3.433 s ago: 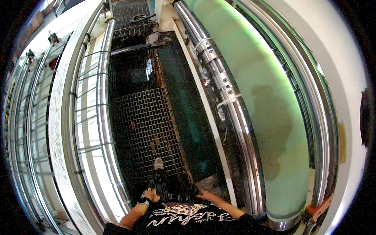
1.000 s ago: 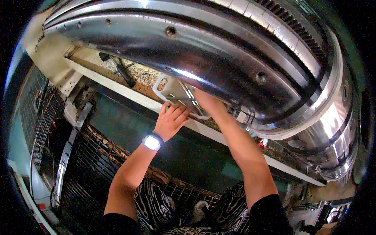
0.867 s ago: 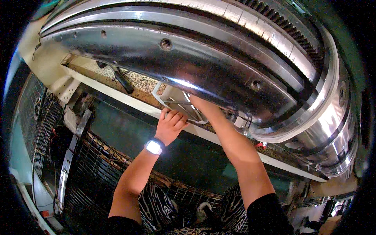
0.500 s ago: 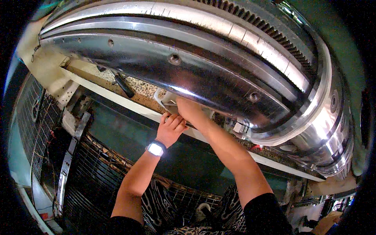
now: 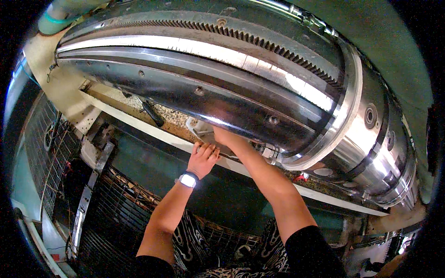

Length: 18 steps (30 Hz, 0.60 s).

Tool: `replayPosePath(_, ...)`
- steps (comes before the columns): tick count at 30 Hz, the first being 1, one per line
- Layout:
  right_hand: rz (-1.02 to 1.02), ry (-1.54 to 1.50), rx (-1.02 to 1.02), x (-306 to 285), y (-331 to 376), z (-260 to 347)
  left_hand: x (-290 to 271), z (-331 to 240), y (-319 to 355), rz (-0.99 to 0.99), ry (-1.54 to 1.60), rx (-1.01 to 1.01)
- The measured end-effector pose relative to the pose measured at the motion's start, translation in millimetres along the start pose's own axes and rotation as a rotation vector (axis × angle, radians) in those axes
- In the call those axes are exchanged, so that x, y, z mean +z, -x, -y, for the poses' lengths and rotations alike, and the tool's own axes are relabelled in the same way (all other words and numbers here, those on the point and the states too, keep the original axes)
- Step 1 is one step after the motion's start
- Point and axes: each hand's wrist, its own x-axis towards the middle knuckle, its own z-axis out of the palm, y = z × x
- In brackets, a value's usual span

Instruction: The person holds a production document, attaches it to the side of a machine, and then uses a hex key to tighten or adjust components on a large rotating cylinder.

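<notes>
My left hand [image 5: 203, 160], with a lit watch on its wrist, has its fingers bent over the pale rim [image 5: 174, 142] of a long trough below the big metal cylinder [image 5: 171, 88]. My right hand [image 5: 223, 137] reaches into the trough under the cylinder's lower edge; its fingers are hidden there. Against it is a whitish plastic piece [image 5: 192, 126] with a loop-like edge, partly covered by the hand and the cylinder. Whether the right hand grips it cannot be seen. A dark-handled tool [image 5: 152, 113] lies in the trough farther left, beside speckled grainy material [image 5: 172, 118].
A toothed rack [image 5: 250, 38] runs along the cylinder, and a bright collar [image 5: 345, 116] rings its right end. A small red part [image 5: 302, 178] sits under that end. Wire mesh [image 5: 116, 208] and a metal bar [image 5: 90, 185] are at the lower left.
The view has shifted, so more of the cylinder's top and rack shows. Both hands stay at about the same place at the trough, the right one still reaching under the cylinder.
</notes>
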Motion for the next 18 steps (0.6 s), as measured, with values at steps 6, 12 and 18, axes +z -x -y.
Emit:
replayPosePath(6, -0.111, -0.081, 0.088, 2.9, 2.8, 4.0, -0.4, -2.3, 1.1, 0.018, -0.019, -0.016)
replayPosePath(12, 0.290, -0.082, 0.102, -36.9, 11.0, 19.3, 7.1, -7.9, 3.2, 0.034, -0.032, -0.017)
replayPosePath(18, 0.131, -0.131, 0.153, -38.9, 3.5, 24.1, 2.2, -11.6, 3.6, 0.101, -0.094, -0.007)
